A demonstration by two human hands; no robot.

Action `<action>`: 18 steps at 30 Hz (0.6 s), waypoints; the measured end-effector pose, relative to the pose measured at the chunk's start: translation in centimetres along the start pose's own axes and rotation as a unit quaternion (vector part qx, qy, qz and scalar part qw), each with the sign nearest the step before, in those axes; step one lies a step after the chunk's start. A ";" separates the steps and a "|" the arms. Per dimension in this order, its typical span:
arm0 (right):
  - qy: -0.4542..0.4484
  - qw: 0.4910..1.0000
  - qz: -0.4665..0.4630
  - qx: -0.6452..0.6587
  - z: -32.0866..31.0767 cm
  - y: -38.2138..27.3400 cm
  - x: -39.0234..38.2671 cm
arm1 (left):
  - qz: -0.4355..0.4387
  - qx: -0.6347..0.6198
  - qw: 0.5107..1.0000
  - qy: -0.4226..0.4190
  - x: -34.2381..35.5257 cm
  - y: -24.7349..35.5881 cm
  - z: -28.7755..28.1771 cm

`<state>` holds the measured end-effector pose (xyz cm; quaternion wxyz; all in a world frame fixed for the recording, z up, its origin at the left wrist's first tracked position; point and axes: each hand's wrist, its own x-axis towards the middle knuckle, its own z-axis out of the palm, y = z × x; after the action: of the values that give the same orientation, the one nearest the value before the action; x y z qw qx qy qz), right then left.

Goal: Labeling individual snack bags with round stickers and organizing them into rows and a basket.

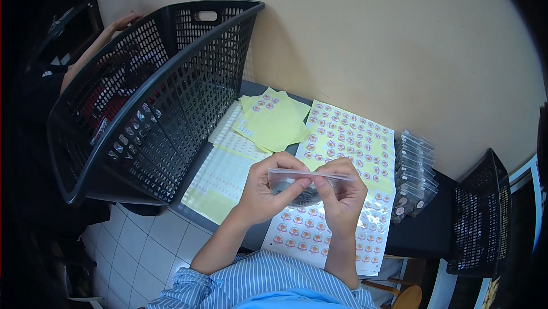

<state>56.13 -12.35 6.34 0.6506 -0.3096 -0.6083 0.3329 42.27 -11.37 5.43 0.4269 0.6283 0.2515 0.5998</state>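
Note:
Between both hands I hold a small clear zip bag (279, 182), its top edge stretched level and something dark inside that I cannot make out. My left hand (268, 190) pinches the left part of the top edge with thumb and fingers. On the other side, my right hand (344, 195) grips the same edge, the two thumbs almost meeting at the middle. Beneath the hands lies a large sheet of round stickers (308, 232), printed in rows on white and yellow backing. Just right of it, several filled clear bags (415, 172) stand packed in a row.
A tall dark mesh basket (188, 75) stands at the left, with dark and red items inside and another person's hand (127, 20) at its far rim. Yellow backing sheets (279, 120) and a sheet of small labels (214, 180) lie beside it. Another dark basket (482, 217) is at the right.

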 end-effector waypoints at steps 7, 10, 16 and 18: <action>-0.011 1.000 -0.016 -0.001 0.9 0.2 0.0 | 0.023 -0.028 0.998 0.044 0.3 0.8 -0.4; -0.002 1.000 -0.010 0.014 1.2 0.0 0.1 | 0.011 -0.039 0.998 0.057 0.4 0.6 -0.3; 0.023 1.000 -0.002 -0.005 1.5 0.2 -0.1 | 0.005 -0.016 0.998 0.060 0.6 0.6 -0.3; 0.028 1.000 -0.003 -0.008 1.5 0.3 -0.2 | 0.009 -0.009 0.998 0.059 0.6 0.6 -0.3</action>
<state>54.56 -12.34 6.13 0.6660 -0.3222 -0.5930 0.3177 41.99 -11.11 6.26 0.4114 0.5901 0.2650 0.6422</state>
